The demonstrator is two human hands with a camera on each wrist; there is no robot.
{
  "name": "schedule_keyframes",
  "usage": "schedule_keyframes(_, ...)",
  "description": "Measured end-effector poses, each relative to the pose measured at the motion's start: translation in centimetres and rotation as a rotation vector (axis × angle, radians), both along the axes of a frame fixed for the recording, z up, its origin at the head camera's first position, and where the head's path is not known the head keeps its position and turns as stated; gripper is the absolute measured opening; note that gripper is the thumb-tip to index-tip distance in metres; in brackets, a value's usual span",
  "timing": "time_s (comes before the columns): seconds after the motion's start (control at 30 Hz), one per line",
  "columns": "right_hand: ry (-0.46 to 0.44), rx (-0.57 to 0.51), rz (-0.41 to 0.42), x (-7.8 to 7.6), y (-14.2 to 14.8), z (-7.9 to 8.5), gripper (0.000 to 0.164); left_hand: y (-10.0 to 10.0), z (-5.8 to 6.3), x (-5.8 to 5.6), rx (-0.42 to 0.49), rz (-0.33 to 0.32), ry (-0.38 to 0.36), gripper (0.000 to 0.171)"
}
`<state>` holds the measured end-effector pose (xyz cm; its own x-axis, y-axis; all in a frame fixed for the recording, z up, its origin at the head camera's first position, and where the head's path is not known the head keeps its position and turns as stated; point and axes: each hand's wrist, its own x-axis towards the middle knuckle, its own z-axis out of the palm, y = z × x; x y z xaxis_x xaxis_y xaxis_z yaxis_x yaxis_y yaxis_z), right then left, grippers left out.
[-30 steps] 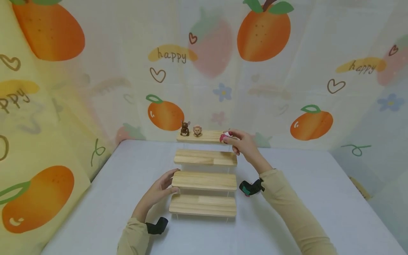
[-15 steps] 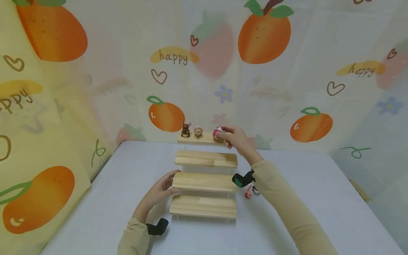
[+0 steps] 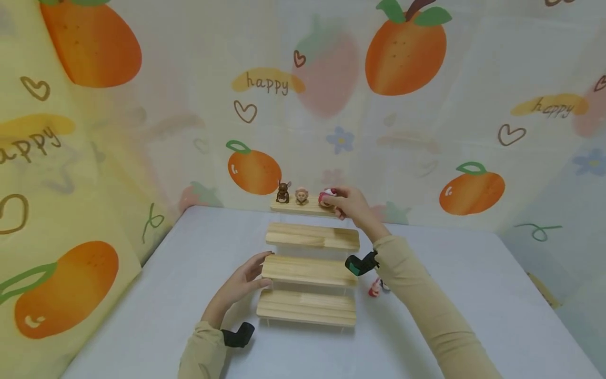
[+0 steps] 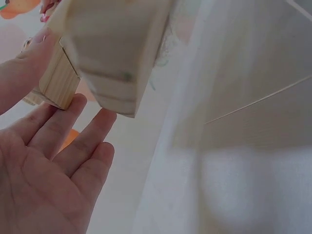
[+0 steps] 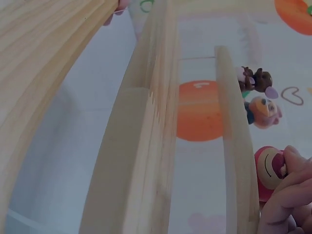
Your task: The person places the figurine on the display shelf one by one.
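Observation:
A tiered wooden shelf rack (image 3: 310, 269) stands on the table. My right hand (image 3: 352, 206) pinches a small red-and-white toy figurine (image 3: 325, 197) over the right part of the top board. The right wrist view shows its pale smiling face, with its base at the board and fingers covering one side. To its left on that board sit a brown long-eared figurine (image 3: 282, 193) and a pinkish round-headed figurine (image 3: 301, 196). My left hand (image 3: 240, 284) is at the rack's left end, fingers extended, and in the left wrist view the fingertips (image 4: 108, 116) touch the board ends.
More small figurines (image 3: 374, 288), one red and white, lie on the table right of the rack, partly hidden by the right sleeve. Behind the rack hangs a fruit-printed cloth (image 3: 293, 137). The white tabletop (image 3: 165, 316) spreads around it.
My right hand has carried the red-and-white figurine leftward along the top board, closer to the other two. The figurines on the table have come into view. The left hand keeps its place at the rack.

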<state>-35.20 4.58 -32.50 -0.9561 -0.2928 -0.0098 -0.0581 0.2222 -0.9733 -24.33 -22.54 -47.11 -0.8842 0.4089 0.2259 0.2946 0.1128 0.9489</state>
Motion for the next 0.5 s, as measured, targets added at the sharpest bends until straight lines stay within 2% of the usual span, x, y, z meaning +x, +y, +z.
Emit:
schedule_keyframes(0.13,0.002,0.020,-0.022,0.0,0.3,0.0,0.046,0.3,0.3,-0.1,0.001,-0.016,0.005,0.064)
schedule_keyframes(0.37,0.001,0.033,-0.037,0.0,-0.1,-0.1,0.041,0.9,2.4,1.1,-0.017,-0.002,-0.007,0.063)
schedule_keyframes(0.5,0.008,0.048,-0.046,-0.1,-0.3,-0.1,0.042,0.9,2.7,1.3,-0.022,0.008,-0.019,0.063)
